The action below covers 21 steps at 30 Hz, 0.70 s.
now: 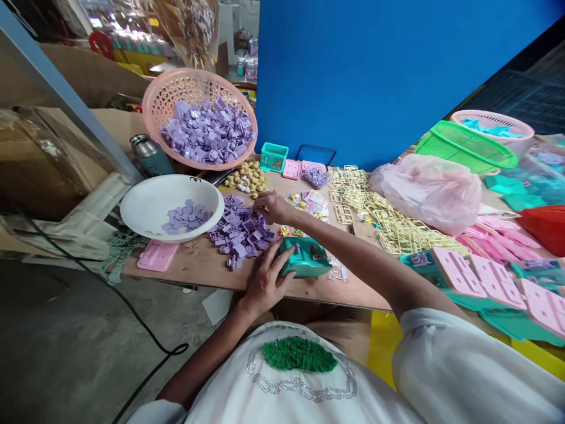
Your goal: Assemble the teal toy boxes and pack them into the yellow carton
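Note:
My left hand (pixel 266 275) grips a teal plastic toy case (pixel 305 258) near the front edge of the wooden board (pixel 198 268). My right hand (pixel 271 207) reaches over a loose pile of small purple plastic pieces (pixel 241 231), fingertips pinched at the pile's far edge. Whether a piece sits between those fingers is too small to tell. A white bowl (pixel 152 203) with a few purple pieces stands left of the pile. Behind it a tilted pink basket (pixel 170 94) is full of the same purple pieces.
Cream plastic frames (pixel 388 221), a pink plastic bag (pixel 426 187), pink and teal case halves (pixel 485 282) and green and pink baskets (pixel 463 144) crowd the right side. A metal flask (pixel 150 154), a small teal box (pixel 273 156) and a black cable on the floor (pixel 132 318) lie left.

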### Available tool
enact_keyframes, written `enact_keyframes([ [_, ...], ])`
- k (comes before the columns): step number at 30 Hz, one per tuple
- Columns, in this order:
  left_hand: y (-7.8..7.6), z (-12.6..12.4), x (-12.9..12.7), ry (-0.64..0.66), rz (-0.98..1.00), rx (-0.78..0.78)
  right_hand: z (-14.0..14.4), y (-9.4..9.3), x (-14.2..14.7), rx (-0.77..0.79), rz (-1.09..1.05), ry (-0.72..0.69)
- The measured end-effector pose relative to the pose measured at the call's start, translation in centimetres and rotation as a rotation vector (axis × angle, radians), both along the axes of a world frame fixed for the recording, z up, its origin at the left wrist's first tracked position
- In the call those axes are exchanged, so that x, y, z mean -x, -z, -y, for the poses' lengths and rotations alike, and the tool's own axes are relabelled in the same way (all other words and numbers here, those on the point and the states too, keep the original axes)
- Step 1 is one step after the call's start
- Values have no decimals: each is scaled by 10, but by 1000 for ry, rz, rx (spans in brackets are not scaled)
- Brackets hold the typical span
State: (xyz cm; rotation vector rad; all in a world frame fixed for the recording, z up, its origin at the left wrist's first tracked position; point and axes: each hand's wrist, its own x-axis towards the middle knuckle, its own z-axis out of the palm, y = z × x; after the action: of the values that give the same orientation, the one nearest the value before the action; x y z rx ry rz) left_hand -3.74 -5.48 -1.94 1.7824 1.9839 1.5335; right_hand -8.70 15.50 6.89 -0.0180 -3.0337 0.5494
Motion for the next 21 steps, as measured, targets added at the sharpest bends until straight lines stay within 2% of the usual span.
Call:
enact_keyframes([
  [5,3,1,-1,-12,-5,-19,12,7,11,38,-3,-135],
  [9,-6,9,-4,-36,103,-119,13,5,4,35,-28,-58],
  [11,-17,15,-4,-68,334,-151,14,-1,-13,135,-165,-40],
  [13,-33,20,-3,-78,704,-177,17,-9,-38,255,-369,-71],
  [14,-41,21,-1,-61,897,-198,20,-13,-53,283,-471,-100],
  [16,-58,21,5,10,1198,-246,28,-19,-84,236,-620,-153],
  [18,-70,17,12,73,1352,-282,37,-20,-113,128,-679,-168],
  [21,-81,6,16,71,1411,-279,48,-19,-147,19,-665,-148],
])
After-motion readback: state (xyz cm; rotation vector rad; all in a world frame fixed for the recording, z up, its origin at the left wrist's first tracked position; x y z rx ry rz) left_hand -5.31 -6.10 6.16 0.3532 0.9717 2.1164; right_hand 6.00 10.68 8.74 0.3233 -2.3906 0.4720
